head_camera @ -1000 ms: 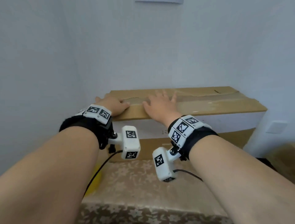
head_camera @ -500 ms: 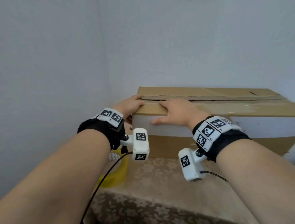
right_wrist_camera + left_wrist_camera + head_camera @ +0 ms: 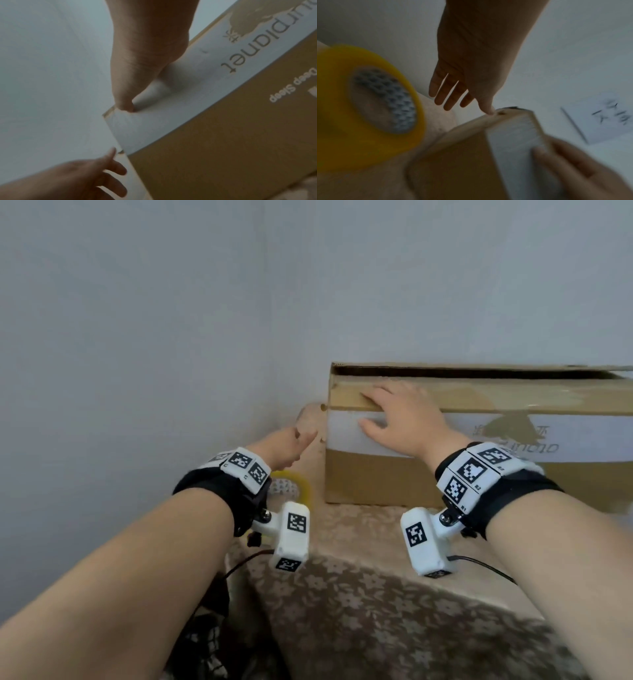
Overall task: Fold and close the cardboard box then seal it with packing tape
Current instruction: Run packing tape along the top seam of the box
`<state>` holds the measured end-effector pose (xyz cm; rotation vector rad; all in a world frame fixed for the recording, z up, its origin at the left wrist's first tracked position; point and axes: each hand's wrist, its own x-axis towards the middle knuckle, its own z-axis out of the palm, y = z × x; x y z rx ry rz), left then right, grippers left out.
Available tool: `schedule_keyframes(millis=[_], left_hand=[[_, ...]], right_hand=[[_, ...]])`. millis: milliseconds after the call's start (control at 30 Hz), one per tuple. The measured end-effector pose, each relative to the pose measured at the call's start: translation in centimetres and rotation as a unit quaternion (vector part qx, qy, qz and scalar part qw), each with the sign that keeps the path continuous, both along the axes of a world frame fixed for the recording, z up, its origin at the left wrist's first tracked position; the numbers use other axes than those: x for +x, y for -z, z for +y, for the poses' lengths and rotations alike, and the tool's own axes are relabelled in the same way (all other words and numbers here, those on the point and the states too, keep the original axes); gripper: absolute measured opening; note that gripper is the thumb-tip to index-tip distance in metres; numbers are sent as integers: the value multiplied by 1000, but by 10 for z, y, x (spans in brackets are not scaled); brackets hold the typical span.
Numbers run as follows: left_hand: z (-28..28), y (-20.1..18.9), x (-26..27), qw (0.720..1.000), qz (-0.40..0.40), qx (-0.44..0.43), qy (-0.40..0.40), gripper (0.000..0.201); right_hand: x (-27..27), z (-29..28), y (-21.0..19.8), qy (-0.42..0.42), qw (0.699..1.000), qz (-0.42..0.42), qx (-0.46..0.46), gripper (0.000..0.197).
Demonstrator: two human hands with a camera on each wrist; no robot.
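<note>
Two hands are working at the left end of a cardboard box (image 3: 394, 477) that is sitting on a bench (image 3: 376, 611) draped in a floral-patterned cloth, pushed up near a pale wall (image 3: 171, 320). The right hand (image 3: 402, 422) is lying over the box's front top edge close to its left corner, fingers fairly straight on the folded top flap and the thumb pressing against the white printed band (image 3: 346, 433) on the front face; it is gripping nothing. In the right wrist view that thumb is touching the band just beside the corner. The left hand (image 3: 291, 445) is hovering just left of the box's left end, fingers loosely extended and holding nothing; in the left wrist view its thumb tip is touching the top corner of the box's end face while the other fingers are hanging free in the air. Along the top of the box a dark gap is showing between the front flap and the rear one, so the lid is not lying fully flat. One yellow roll of packing tape (image 3: 301, 486) is lying on the bench beside the box's left end, beneath the left wrist, apart from both hands.
</note>
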<state>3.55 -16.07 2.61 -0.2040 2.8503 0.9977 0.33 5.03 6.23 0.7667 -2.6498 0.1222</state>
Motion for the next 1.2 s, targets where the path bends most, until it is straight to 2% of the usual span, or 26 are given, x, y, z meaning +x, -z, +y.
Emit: schedule_keyframes(millis=[67,133,233,367,500,600,667,733,800,867,967,1033,1133,1200], left_hand=[[-9,22,4,990,-78,-111,39,65],[-9,37,8,973,-121,-188,59,79],[1,46,9,966,-110,-223,71,86],[7,48,3,964,-104,-234,72,74],[12,39,0,977,-61,-191,77,52],[2,16,-1,988,-29,-150,31,54],[-14,-4,-3,996,-10,-84,-7,54],[-28,-29,1,999,35,30,-20,55],[-33,-56,10,988,123,92,-11,56],[-32,-86,19,971,214,107,22,56],[-20,-124,33,940,285,171,75,56],[-7,-141,39,917,316,222,100,57],[17,-157,42,886,348,279,130,55],[30,-160,39,876,347,305,143,51]], right_hand=[[8,-14,6,-8,1000,7,-16,50],[12,-24,9,-10,999,6,-35,47],[13,-32,8,-13,998,0,-63,43],[13,-34,6,-13,996,-5,-89,39],[12,-33,3,-17,994,-34,-103,38],[15,-33,-1,-24,992,-48,-114,39],[17,-32,-6,-33,987,-70,-138,41],[18,-30,-11,-42,978,-101,-176,43],[20,-29,-20,-54,960,-134,-240,44],[23,-30,-31,-68,929,-165,-323,45],[29,-35,-52,-79,875,-210,-428,46],[34,-35,-66,-93,845,-251,-463,49],[42,-32,-79,-147,832,-283,-454,46],[49,-26,-86,-173,831,-260,-460,37]])
